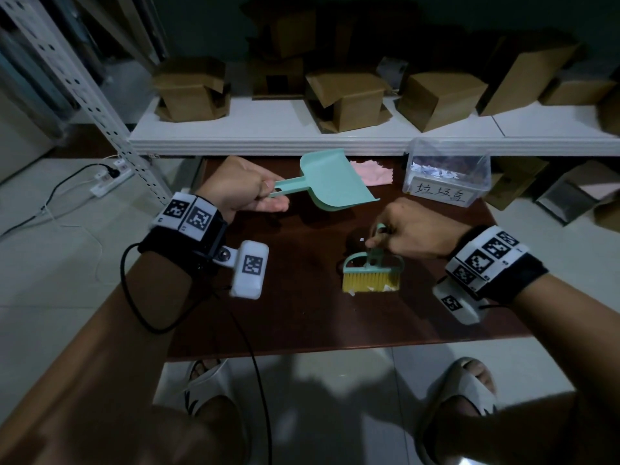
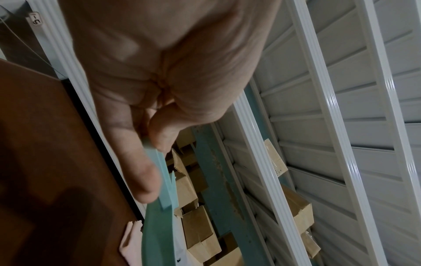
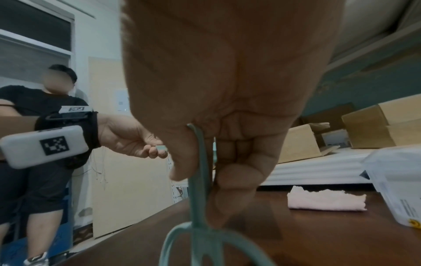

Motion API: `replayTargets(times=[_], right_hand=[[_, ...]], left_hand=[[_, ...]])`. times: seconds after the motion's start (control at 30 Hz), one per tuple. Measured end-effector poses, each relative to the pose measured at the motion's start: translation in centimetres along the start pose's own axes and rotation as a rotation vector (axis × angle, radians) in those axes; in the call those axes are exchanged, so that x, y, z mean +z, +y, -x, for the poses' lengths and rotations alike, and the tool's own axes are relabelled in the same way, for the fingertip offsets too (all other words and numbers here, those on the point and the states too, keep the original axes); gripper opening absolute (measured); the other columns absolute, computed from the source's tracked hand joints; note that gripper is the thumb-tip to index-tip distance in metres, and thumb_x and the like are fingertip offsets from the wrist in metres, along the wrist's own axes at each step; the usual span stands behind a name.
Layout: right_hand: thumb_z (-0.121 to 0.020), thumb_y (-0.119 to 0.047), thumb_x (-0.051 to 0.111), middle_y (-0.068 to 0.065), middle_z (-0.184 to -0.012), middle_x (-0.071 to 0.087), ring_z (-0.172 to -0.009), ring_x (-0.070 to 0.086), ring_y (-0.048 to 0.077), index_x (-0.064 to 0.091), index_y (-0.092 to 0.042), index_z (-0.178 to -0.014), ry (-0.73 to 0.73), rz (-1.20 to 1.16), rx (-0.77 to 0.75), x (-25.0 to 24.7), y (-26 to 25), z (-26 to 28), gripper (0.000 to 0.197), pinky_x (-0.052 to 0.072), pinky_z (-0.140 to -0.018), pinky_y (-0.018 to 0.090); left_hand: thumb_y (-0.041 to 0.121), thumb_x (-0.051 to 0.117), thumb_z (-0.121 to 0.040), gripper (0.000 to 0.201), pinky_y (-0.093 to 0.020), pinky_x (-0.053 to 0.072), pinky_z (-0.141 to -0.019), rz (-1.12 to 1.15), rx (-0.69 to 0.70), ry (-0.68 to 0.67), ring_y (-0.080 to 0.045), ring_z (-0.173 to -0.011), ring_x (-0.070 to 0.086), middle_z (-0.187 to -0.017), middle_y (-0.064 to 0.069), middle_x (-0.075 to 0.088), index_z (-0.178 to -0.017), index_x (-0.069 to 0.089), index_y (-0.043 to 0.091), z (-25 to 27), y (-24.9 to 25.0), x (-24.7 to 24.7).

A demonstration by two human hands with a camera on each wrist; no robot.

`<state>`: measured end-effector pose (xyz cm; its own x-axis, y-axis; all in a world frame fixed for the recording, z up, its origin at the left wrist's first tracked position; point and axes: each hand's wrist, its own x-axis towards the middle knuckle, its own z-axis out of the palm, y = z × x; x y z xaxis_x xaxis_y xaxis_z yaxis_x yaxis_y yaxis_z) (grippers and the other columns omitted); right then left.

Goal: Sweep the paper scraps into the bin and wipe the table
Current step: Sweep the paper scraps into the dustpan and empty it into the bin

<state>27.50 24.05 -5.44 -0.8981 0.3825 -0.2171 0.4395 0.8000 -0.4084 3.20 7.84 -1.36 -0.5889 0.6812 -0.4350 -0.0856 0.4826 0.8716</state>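
My left hand (image 1: 250, 193) grips the handle of a mint-green dustpan (image 1: 330, 182), held tilted above the dark brown table (image 1: 302, 317). In the left wrist view its fingers (image 2: 136, 162) curl round the dustpan handle (image 2: 167, 181). My right hand (image 1: 407, 234) grips the handle of a small mint brush (image 1: 371, 273) with yellow bristles, which stand on the table. A few white paper scraps (image 1: 360, 239) lie by the brush and cling to its bristles. The clear bin (image 1: 448, 172), labelled and holding scraps, stands at the back right. A pink cloth (image 1: 372, 172) lies folded behind the dustpan.
A white shelf (image 1: 335, 132) with several cardboard boxes (image 1: 345, 99) overhangs the table's far edge. A perforated metal post (image 1: 87, 95) and a power strip (image 1: 110, 179) stand left. My sandalled feet (image 1: 469, 391) are under the near edge. Another person (image 3: 34, 126) sits to the left.
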Motion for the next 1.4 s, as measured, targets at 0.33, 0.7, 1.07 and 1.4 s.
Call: replayTargets(times=[0.33,0.7,1.07,1.4], right_hand=[[-0.097,-0.042,0.064,-0.001,-0.073,0.071,-0.068,0.067,0.014,0.076,-0.02,-0.088,0.073,0.108,0.006,-0.9,-0.4,0.3,0.027,0.059,-0.065,0.042],[-0.097,-0.034,0.06,0.014,-0.069,0.057,-0.071,0.061,0.034,0.05,-0.015,-0.058,0.417,0.187,0.286,-3.2,3.5,1.6,0.045,0.049,-0.066,0.038],[-0.099,-0.032,0.056,0.011,-0.074,0.057,-0.071,0.059,0.032,0.055,-0.011,-0.073,0.354,0.213,0.264,1.1,2.7,-0.7,0.033,0.047,-0.064,0.037],[-0.097,-0.03,0.058,0.007,-0.066,0.054,-0.068,0.057,0.032,0.051,-0.015,-0.064,0.334,0.102,0.209,2.0,2.1,-2.4,0.037,0.044,-0.062,0.036]], left_hand=[[-0.004,0.05,-0.109,0.026,-0.023,0.065,-0.065,0.0,-0.014,-0.013,-0.025,-0.077,0.083,-0.098,-0.028,0.078,-0.121,0.072,-0.005,-0.2,0.0,-0.6],[-0.008,0.05,-0.107,0.025,-0.025,0.066,-0.062,-0.108,-0.063,0.042,-0.023,-0.065,0.08,-0.099,-0.031,0.076,-0.113,0.074,-0.007,-0.6,-0.3,-3.8],[-0.007,0.06,-0.102,0.019,-0.03,0.065,-0.056,-0.536,-0.17,-0.011,-0.022,-0.059,0.077,-0.072,-0.021,0.078,-0.098,0.079,-0.008,-1.7,-1.9,-2.6],[0.015,0.096,-0.076,0.024,-0.041,0.069,-0.077,-0.539,-0.073,0.085,-0.03,-0.073,0.082,-0.083,-0.017,0.081,-0.089,0.082,0.0,-1.7,-3.2,-0.6]])
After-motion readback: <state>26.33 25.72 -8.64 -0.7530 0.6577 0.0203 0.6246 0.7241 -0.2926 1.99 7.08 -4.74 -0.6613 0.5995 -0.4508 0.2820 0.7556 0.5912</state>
